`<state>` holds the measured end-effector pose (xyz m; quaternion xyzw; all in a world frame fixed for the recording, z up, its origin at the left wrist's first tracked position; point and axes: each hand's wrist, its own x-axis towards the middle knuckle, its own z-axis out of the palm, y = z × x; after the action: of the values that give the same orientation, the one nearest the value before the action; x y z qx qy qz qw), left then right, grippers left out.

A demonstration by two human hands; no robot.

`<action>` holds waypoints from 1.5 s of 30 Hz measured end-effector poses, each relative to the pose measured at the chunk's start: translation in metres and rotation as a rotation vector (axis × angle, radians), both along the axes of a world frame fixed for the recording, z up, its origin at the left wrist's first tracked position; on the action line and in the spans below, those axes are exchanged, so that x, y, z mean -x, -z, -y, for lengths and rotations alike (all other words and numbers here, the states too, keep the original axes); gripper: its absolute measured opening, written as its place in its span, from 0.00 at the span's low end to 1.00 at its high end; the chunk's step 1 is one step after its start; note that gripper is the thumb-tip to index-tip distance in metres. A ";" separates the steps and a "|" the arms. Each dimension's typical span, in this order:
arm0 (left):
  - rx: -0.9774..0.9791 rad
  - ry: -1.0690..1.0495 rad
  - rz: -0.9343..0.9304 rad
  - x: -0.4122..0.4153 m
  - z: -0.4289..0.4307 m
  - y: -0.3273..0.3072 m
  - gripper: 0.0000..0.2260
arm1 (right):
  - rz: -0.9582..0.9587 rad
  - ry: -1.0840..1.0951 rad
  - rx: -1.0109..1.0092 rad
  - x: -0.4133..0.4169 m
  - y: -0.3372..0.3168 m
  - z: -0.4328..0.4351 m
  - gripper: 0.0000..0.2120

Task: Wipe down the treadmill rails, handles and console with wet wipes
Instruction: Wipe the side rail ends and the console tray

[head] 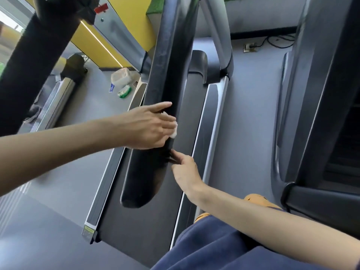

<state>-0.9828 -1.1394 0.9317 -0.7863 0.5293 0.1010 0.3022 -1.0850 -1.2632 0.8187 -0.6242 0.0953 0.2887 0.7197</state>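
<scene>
- The wipe (174,131) is white and crumpled; only small bits of it show at the edge of the left hand (150,126), which covers the rest.
- The left hand presses the wipe against the side of the black handrail (171,61), a little above the rail's rounded end. Its fingers lie fairly straight over the wipe, with the index finger stretched out along the rail.
- The handrail is glossy black, with faint smears higher up.
- The right hand (186,170) reaches the rail from below, just under the left hand. Its fingers are straight and close together, the tips touching the rail's edge; they are blurred.
- Below the rail lies the dark treadmill belt (136,221), with silver side rails (212,137).
- A green and white pack of wipes (124,91) lies on the grey floor (58,191), beside a clear plastic bag (120,76).
- Beyond stands a yellow wall (132,18). A socket (249,47) with a black cable sits on the floor farther right.
</scene>
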 end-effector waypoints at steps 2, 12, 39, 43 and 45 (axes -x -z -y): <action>0.013 -0.065 0.102 -0.015 0.007 -0.002 0.20 | -0.014 -0.022 -0.018 0.005 -0.002 0.001 0.31; -0.019 -0.009 -0.051 0.038 -0.011 0.005 0.18 | -0.060 -0.033 -0.107 0.016 0.003 0.000 0.29; -0.175 0.017 0.012 -0.005 0.010 -0.011 0.22 | -0.153 -0.155 -0.122 0.019 0.002 0.008 0.35; -0.285 -0.147 0.238 -0.076 0.035 0.012 0.27 | -0.146 -0.198 -0.112 0.022 -0.001 0.009 0.36; -0.310 -0.107 0.261 -0.082 0.041 0.027 0.27 | -0.140 -0.199 -0.118 0.022 -0.002 0.012 0.36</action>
<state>-0.9010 -1.1805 0.9047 -0.7638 0.4213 0.0943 0.4799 -1.1072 -1.2748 0.8203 -0.5656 0.0656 0.4067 0.7144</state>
